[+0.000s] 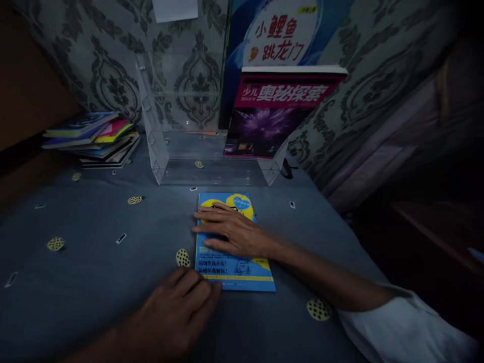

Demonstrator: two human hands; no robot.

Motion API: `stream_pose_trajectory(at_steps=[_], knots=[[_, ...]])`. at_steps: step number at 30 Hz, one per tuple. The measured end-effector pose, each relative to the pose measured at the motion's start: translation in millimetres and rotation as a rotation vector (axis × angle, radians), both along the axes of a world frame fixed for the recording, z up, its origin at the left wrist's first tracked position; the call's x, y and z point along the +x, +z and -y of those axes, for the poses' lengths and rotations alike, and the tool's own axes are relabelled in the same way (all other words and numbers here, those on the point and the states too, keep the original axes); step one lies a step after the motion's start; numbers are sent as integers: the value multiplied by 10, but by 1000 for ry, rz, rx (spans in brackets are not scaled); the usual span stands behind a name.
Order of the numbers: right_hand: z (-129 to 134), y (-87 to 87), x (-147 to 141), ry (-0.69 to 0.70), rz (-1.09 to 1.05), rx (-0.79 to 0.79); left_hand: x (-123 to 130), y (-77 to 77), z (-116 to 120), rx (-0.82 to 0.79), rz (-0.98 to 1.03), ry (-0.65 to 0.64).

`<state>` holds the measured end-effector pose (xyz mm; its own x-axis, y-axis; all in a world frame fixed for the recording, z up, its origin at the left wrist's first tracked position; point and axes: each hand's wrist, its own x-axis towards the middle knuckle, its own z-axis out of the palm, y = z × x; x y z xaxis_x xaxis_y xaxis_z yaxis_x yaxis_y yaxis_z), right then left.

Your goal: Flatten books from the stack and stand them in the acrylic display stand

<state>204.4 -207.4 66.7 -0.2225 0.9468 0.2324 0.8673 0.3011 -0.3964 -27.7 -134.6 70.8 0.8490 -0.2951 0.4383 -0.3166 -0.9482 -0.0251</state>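
Observation:
A blue and yellow paperback book (242, 282) lies closed on the cloth in front of me, cover up. My right hand (234, 232) rests flat across the upper half of its cover, fingers stretched toward the left edge and partly covering the yellow drawing. At the book's lower left corner is my left hand (181, 302), its fingers curled in and its thumb side over the corner. The left fingertips are hidden, so whether they grip the corner cannot be seen.
A clear acrylic book stand (212, 174) stands behind the book. It holds a purple-black book (264, 121) and a large blue book (242, 30) at its right side. Several books form an untidy stack (91, 138) at back left. A patterned grey-blue cloth (94, 292) covers the surface.

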Motion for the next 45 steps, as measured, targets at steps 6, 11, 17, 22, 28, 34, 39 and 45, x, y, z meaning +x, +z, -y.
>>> stream_pose_trajectory(at_steps=[6, 11, 17, 22, 28, 34, 39, 45], knots=[[-45, 4, 34, 10, 36, 1, 194, 99, -110, -104, -147, -30], [-57, 21, 50, 30, 46, -17, 545, 156, -288, -80, -197, -85], [-72, -41, 127, 40, 50, 1, 717, -9, -309, -29, -38, -60], [-143, -54, 165, -58, 80, -6, 683, -37, -268, -27, -11, -12], [-163, -83, 269, -231, 69, -10, 690, -38, -286, -79, -47, -31], [-65, -45, 305, -376, 61, -39, 680, -40, -285, -117, -32, -10], [1, -147, 329, -480, -11, 36, 724, -53, -362, -189, -98, 106], [88, -348, 406, -551, -121, 129, 906, -213, -602, -211, -180, 274]])
